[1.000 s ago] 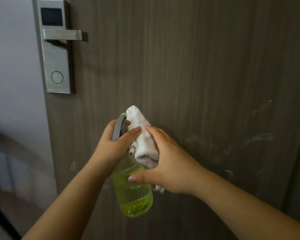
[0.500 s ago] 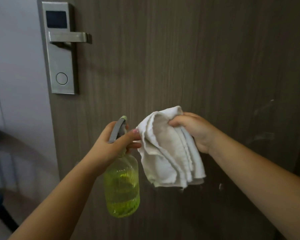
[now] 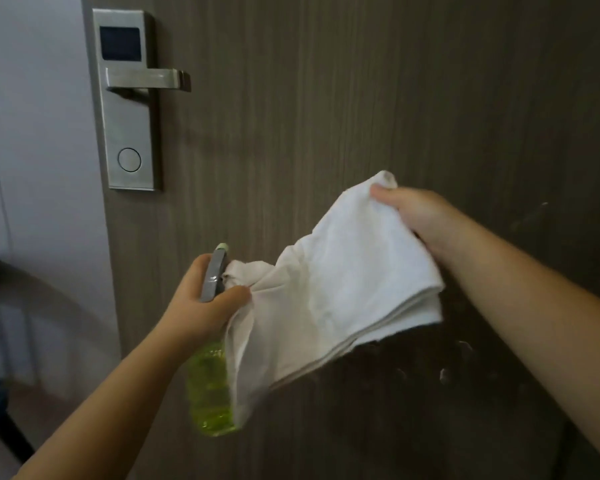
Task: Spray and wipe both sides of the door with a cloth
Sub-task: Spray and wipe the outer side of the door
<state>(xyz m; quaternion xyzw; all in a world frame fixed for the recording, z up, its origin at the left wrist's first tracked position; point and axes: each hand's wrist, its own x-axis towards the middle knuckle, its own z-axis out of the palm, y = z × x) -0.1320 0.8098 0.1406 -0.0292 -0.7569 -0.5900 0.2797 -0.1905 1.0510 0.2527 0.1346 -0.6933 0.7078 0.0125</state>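
- The door (image 3: 361, 98), a dark wood-grain panel, is filling most of the view and is facing the person; only this one face is showing.
- Pale droplets and smear marks (image 3: 458, 358) are lying on the lower right of the panel, below and to the right of the cloth, so spray is judged to be applied there and not yet wiped off.
- The cloth (image 3: 343, 289), white and loosely folded, is hanging spread between the two hands, in front of the door; whether it is touching the panel cannot be told.
- The right hand (image 3: 413, 216) is pinching the upper right corner of the cloth with closed fingers.
- The left hand (image 3: 201, 299) is clenching the neck of the spray bottle (image 3: 208, 393) and is also catching the left end of the cloth against the grey trigger head (image 3: 213, 275).
- The bottle is hanging upright below the left hand, holding yellow-green liquid, and is partly covered on its right by the cloth.
- The lock plate (image 3: 129, 98) with its lever handle is sitting at the upper left of the door, well apart from the hands.
- Progress judgement: the cloth is being opened out for wiping; wiping of this face is outstanding, and the other face is showing no evidence either way.
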